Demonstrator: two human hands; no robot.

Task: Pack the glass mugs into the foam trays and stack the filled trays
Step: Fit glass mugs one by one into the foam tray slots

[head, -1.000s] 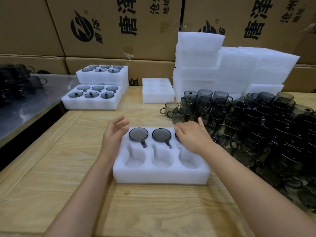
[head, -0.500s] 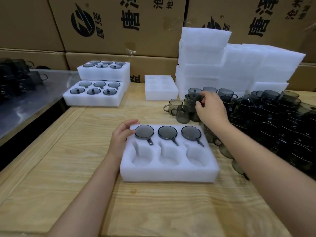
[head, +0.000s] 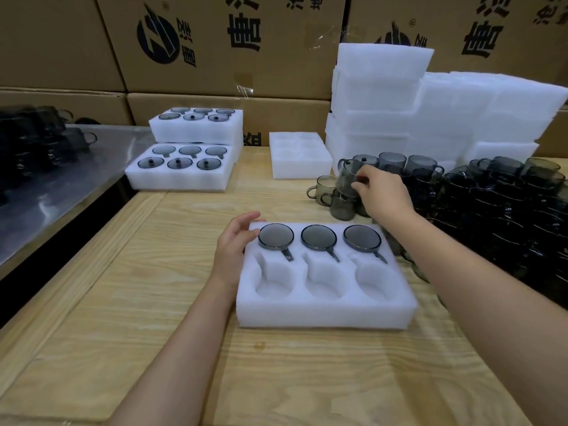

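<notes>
Reaching forward, right hand (head: 382, 195) pinches a glass mug (head: 347, 179) atop the mug cluster (head: 491, 195) beyond the foam tray (head: 322, 312); left hand (head: 232, 250) rests, fingers relaxed, gripping nothing, against the tray's far-left corner

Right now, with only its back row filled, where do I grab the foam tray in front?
Probably hold the foam tray by its two short end walls, one hand from each side. It is wide and soft, and three mugs load the far row, so set each grip toward that end.

right hand (head: 385, 196) reached out, now gripping mug (head: 346, 179)
</notes>
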